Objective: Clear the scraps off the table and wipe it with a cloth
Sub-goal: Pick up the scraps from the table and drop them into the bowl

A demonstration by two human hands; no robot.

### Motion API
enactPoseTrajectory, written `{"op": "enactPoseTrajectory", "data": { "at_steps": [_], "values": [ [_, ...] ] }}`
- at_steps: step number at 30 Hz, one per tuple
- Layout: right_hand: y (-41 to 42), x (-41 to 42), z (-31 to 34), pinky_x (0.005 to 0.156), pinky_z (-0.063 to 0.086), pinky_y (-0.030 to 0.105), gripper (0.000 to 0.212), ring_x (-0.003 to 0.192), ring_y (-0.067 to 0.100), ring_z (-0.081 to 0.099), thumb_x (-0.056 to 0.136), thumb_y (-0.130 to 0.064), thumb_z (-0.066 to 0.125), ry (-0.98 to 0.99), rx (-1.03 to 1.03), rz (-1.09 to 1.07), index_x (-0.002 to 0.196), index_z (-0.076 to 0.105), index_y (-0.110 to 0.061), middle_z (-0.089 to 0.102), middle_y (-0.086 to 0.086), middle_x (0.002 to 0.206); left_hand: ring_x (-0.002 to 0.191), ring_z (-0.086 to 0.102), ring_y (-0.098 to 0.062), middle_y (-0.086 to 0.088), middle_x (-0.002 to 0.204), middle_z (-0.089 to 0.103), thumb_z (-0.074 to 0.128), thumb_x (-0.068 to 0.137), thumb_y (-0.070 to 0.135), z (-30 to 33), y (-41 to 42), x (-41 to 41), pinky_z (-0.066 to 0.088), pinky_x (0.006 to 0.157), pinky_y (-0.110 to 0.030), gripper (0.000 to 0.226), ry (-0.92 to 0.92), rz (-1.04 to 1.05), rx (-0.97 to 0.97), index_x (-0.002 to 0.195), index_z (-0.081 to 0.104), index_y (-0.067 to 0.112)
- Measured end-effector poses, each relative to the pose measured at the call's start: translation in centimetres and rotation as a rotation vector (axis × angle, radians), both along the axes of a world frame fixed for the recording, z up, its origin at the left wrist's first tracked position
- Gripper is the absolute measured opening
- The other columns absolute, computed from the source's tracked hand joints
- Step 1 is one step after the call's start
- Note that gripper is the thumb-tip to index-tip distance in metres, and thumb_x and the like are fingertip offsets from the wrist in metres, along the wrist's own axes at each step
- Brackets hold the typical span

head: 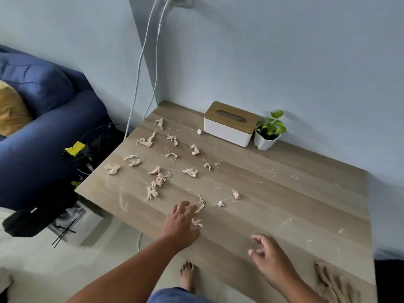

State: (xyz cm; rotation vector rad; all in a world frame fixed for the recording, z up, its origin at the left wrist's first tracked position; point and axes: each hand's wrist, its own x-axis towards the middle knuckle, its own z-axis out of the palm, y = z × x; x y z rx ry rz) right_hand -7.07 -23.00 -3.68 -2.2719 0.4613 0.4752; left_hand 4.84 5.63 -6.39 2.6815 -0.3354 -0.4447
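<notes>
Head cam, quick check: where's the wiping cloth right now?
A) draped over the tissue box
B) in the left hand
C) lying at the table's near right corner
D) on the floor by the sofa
C: the brownish cloth lies crumpled at the near right corner of the table, untouched; the right hand hovers beside it holding nothing, and the left hand reaches among the scraps.

Scraps point(153, 167) across table's point(284, 193) left half; cloth point(334, 283) at near right corner.
</notes>
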Motion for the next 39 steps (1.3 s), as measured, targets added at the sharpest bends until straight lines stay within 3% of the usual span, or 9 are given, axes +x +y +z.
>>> {"op": "enactPoseTrajectory", "data": {
  "at_steps": [6, 11, 17, 26, 33, 36, 39],
  "values": [
    [4.6, 5.4, -0.9, 0.090, 0.048, 0.025, 0.049, 0.108, 0.003, 0.058, 0.094, -0.041, 0.068, 0.015, -0.081, 0.053, 0.140, 0.052, -0.033, 0.046, -0.014, 0.133, 0.133, 0.043, -0.026, -0.001, 0.148, 0.043, 0.061, 0.082, 0.064, -1.1, 1.1, 4.6, 0.036, 0.114, -0.036, 0.080, -0.060, -0.280, 0.044, 0.151, 0.044, 0.026],
    [6.5, 8.6, -1.2, 0.098, 0.050, 0.033, 0.061, 0.121, 0.015, 0.056, 0.092, -0.042, 0.068, 0.005, -0.127, 0.082, 0.148, 0.047, -0.030, 0.045, -0.005, 0.141, 0.125, 0.047, -0.027, -0.004, 0.139, 0.050, 0.067, 0.084, 0.053, -1.0, 0.7, 6.7, 0.040, 0.111, -0.035, 0.071, -0.053, -0.365, -0.003, 0.147, 0.051, 0.025],
    [7.5, 11.5, -1.8, 0.101, 0.049, 0.036, 0.060, 0.133, 0.021, 0.050, 0.095, -0.042, 0.062, -0.011, -0.241, 0.148, 0.151, 0.043, -0.030, 0.044, -0.003, 0.146, 0.123, 0.046, -0.023, -0.002, 0.130, 0.050, 0.070, 0.091, 0.039, -0.7, -0.1, 8.0, 0.038, 0.108, -0.028, 0.053, 0.026, -0.344, -0.012, 0.140, 0.056, 0.026],
    [7.7, 14.2, -2.6, 0.079, 0.055, 0.040, 0.022, 0.112, 0.028, 0.057, 0.102, -0.029, 0.054, -0.023, -0.345, 0.252, 0.121, 0.061, -0.022, 0.051, 0.002, 0.119, 0.098, 0.063, -0.031, -0.012, 0.107, 0.062, 0.063, 0.097, 0.014, -0.7, 0.2, 9.5, 0.045, 0.086, -0.034, 0.014, 0.114, -0.348, -0.038, 0.106, 0.073, 0.009],
    [7.2, 13.9, -2.9, 0.073, 0.053, 0.041, 0.016, 0.103, 0.029, 0.058, 0.105, -0.030, 0.051, -0.072, -0.306, 0.249, 0.106, 0.060, -0.017, 0.053, 0.003, 0.112, 0.097, 0.051, -0.021, -0.007, 0.106, 0.055, 0.055, 0.103, 0.017, -0.5, 0.5, 8.9, 0.043, 0.091, -0.033, 0.011, 0.066, -0.344, -0.143, 0.103, 0.061, 0.008],
    [7.1, 13.5, -2.6, 0.074, 0.053, 0.041, 0.013, 0.096, 0.029, 0.060, 0.104, -0.028, 0.049, -0.099, -0.249, 0.171, 0.102, 0.056, -0.017, 0.057, 0.003, 0.109, 0.081, 0.050, -0.019, -0.001, 0.091, 0.056, 0.051, 0.104, 0.015, -0.3, 0.7, 8.5, 0.046, 0.077, -0.040, 0.006, 0.080, -0.272, -0.217, 0.099, 0.051, 0.012],
    [7.0, 13.5, -2.3, 0.066, 0.044, 0.035, 0.005, 0.080, 0.026, 0.057, 0.098, -0.022, 0.052, -0.098, -0.206, 0.105, 0.097, 0.050, -0.018, 0.058, -0.001, 0.093, 0.068, 0.051, -0.022, -0.002, 0.080, 0.055, 0.047, 0.104, 0.012, -0.3, 0.9, 8.7, 0.047, 0.064, -0.043, 0.006, 0.110, -0.265, -0.228, 0.099, 0.046, 0.014]
  ]
}}
